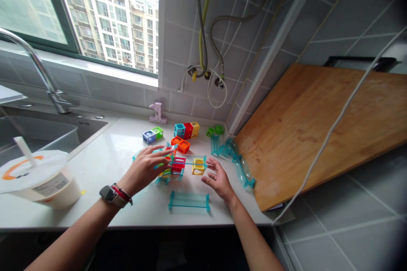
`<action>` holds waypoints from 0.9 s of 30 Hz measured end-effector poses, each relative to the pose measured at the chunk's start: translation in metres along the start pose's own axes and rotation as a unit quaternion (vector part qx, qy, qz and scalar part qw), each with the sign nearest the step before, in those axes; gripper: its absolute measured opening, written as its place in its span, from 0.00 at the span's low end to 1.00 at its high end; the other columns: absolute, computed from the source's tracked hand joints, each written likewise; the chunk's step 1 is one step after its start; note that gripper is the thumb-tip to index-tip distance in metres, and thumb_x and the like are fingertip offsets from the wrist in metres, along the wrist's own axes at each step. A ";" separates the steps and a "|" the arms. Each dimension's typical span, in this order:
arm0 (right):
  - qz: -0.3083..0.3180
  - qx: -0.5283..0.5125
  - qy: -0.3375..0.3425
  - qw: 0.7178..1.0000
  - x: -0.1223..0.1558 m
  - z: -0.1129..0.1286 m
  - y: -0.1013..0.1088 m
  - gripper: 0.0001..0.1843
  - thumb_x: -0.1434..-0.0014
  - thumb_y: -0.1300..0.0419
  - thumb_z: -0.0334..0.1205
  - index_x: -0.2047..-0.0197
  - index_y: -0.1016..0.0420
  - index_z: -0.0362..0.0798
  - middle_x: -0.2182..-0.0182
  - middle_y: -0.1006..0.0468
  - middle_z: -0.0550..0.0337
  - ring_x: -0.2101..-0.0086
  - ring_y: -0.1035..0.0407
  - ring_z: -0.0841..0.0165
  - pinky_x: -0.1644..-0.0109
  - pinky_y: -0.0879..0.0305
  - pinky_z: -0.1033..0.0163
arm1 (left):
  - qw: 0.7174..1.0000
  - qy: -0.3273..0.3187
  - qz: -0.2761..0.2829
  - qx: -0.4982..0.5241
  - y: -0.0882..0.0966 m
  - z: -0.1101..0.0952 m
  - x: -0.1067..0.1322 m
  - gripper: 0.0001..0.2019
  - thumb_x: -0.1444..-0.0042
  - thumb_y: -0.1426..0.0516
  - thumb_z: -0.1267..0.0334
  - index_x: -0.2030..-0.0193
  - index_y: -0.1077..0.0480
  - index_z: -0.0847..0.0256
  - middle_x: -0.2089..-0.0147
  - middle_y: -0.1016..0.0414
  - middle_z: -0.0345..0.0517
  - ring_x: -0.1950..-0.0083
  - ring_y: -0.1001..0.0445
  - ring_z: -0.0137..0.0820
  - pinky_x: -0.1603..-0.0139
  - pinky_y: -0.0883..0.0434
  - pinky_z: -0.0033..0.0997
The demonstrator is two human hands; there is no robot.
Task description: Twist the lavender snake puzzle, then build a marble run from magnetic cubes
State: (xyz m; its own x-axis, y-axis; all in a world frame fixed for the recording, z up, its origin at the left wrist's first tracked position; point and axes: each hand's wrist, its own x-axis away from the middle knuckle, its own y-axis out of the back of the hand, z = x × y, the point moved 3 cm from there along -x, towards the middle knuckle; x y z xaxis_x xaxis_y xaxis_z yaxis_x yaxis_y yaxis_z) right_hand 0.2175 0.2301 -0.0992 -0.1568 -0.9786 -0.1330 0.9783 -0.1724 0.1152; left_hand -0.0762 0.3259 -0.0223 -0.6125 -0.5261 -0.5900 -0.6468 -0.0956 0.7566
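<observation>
"Item, clear panel (187, 164): where do we list it?"
"Between our left hand (144, 166) and right hand (221, 181), over the yellow block (199, 172), presumably steadying both ends. Either grip: we cannot tell."

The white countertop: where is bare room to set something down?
Bare: the white countertop between the steel sink and the blue-green plastic cube pair; in front, between the left arm and the clear panel with teal edges. Crowded: the middle, coloured plastic cubes near the left hand and right hand; and beside the brown wooden board, teal plastic pieces.
</observation>
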 end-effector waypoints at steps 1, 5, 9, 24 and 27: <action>0.006 -0.001 0.012 1.000 -0.001 0.004 0.007 0.45 0.49 0.27 0.58 0.33 0.36 0.55 0.37 0.30 0.47 0.39 0.34 0.53 0.38 0.33 0.47 | 1.000 0.000 -0.001 -0.001 -0.001 0.001 0.001 0.11 0.35 0.40 0.53 0.65 0.19 0.52 0.41 0.19 0.43 0.36 0.28 0.45 0.39 0.30 0.52; -0.029 -0.002 0.025 0.999 -0.017 0.024 0.036 0.33 0.37 0.40 0.62 0.35 0.32 0.52 0.41 0.26 0.47 0.42 0.31 0.55 0.42 0.31 0.50 | 1.000 -0.004 -0.002 -0.014 -0.003 0.003 0.003 0.11 0.34 0.41 0.53 0.64 0.19 0.52 0.40 0.20 0.42 0.36 0.28 0.46 0.39 0.31 0.52; -0.064 0.091 0.019 0.994 -0.060 0.041 0.046 0.29 0.38 0.39 0.61 0.43 0.26 0.49 0.49 0.19 0.48 0.49 0.25 0.58 0.49 0.26 0.55 | 0.999 -0.013 -0.008 -0.028 -0.004 0.002 0.006 0.11 0.33 0.42 0.55 0.64 0.20 0.52 0.39 0.21 0.40 0.36 0.29 0.45 0.39 0.32 0.51; -0.039 0.488 -0.076 0.869 -0.261 0.022 0.074 0.24 0.55 0.25 0.37 0.53 0.19 0.44 0.50 0.18 0.43 0.45 0.26 0.48 0.42 0.32 0.52 | 0.999 -0.026 -0.026 -0.034 -0.007 0.001 0.014 0.08 0.32 0.43 0.61 0.61 0.22 0.51 0.36 0.24 0.37 0.32 0.32 0.43 0.32 0.38 0.52; -0.028 0.511 -0.075 0.856 -0.275 0.009 0.073 0.23 0.55 0.24 0.41 0.54 0.18 0.46 0.49 0.18 0.43 0.44 0.27 0.47 0.42 0.32 0.54 | 0.999 -0.026 -0.025 -0.029 -0.008 0.001 0.015 0.07 0.33 0.43 0.62 0.59 0.22 0.51 0.36 0.23 0.39 0.32 0.32 0.43 0.31 0.38 0.53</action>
State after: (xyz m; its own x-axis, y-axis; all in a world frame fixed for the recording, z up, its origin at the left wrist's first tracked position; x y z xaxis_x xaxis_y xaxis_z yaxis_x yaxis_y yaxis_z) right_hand 0.3307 0.4861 -0.0454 -0.2902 -0.9558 -0.0479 0.3512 -0.1529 0.9237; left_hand -0.0810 0.3198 -0.0381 -0.6038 -0.4753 -0.6399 -0.6510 -0.1694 0.7400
